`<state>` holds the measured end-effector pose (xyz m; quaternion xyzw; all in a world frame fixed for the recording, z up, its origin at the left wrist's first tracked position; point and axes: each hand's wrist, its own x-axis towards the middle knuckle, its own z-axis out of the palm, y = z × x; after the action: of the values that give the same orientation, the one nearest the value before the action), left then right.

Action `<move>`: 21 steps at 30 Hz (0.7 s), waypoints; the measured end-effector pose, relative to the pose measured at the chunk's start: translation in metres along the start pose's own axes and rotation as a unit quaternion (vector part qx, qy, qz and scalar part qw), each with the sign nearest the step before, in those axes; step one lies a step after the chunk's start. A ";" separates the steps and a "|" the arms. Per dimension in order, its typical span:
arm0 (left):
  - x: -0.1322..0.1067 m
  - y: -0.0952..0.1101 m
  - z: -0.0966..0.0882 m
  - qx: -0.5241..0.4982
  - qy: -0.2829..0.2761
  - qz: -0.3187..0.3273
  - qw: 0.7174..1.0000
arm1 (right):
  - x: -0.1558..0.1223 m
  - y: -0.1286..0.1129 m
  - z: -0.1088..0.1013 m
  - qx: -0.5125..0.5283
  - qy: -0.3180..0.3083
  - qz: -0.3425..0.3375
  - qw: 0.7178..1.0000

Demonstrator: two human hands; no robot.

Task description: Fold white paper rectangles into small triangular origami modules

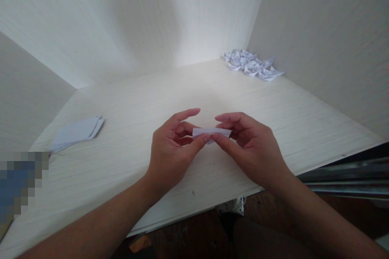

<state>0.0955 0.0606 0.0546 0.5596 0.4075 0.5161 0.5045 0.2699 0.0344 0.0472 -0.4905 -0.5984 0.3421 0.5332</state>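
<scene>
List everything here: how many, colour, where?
Paper piece: one, white, front centre
Table: one, whitish, across middle
Paper sheets: uncountable stack, white, table's left
Folded papers: many, white, far right corner
Walls: three, pale, left, back, right
Metal bars: several, grey, lower right
Floor: one, dark brown, below table
Blurred patch: one, partly blue, lower left
Unclear objects: several, whitish, orange, below table
Left hand: one, holding paper piece
Right hand: one, holding paper piece
Forearms: two, bare, bottom edge

Dim, soft light; hazy shadow (146, 16) on back wall (203, 8); pixelated patch (18, 186) lower left.
</scene>
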 end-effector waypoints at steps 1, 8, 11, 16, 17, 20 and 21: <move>0.000 0.000 0.000 0.004 -0.001 0.001 1.000 | 0.000 0.000 0.000 -0.006 0.001 0.000 1.000; -0.002 0.001 -0.004 0.019 -0.017 -0.014 1.000 | 0.001 0.000 -0.001 -0.043 0.000 0.003 0.999; -0.003 0.002 -0.004 0.018 -0.015 -0.023 0.999 | 0.001 -0.001 0.000 -0.043 -0.005 0.001 0.999; 0.000 0.001 -0.005 0.009 -0.024 -0.058 0.998 | 0.002 -0.002 -0.001 -0.053 0.006 0.011 0.999; 0.001 0.000 -0.006 0.005 -0.024 -0.066 0.998 | 0.003 -0.001 -0.001 -0.053 0.007 0.018 0.998; 0.004 -0.002 -0.007 -0.013 -0.027 -0.086 0.996 | 0.005 0.001 -0.002 -0.046 0.006 0.043 0.998; 0.005 -0.003 -0.008 -0.019 -0.029 -0.091 0.995 | 0.006 0.002 -0.003 -0.040 0.006 0.052 0.998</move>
<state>0.0883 0.0670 0.0524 0.5252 0.4320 0.4587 0.5720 0.2732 0.0401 0.0475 -0.5440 -0.5819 0.3424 0.4982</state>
